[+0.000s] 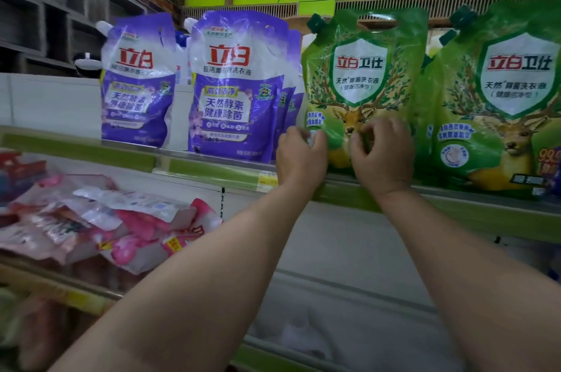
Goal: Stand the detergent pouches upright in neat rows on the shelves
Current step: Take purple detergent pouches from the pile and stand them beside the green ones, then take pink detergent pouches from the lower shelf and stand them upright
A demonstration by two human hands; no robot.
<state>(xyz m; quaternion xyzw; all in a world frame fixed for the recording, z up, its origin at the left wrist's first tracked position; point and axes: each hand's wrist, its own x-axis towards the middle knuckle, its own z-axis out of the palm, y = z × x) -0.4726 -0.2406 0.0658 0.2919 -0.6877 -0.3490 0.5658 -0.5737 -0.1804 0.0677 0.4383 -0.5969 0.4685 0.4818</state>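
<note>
Top shelf (212, 173): I count two green pouches, possibly more purple behind two. My left hand (300, 159) and right hand (382, 156) pinch the left green pouch (361, 74) near the front edge.

Both bare forearms reach up and forward, converging at the hands; the left hand (299, 156) shows its back to the camera, fingers curled with thumb and fingertips pinched together; the right hand (383, 153), just beside it, is likewise knuckles-up, its fingers bent inward in a pinch.
</note>
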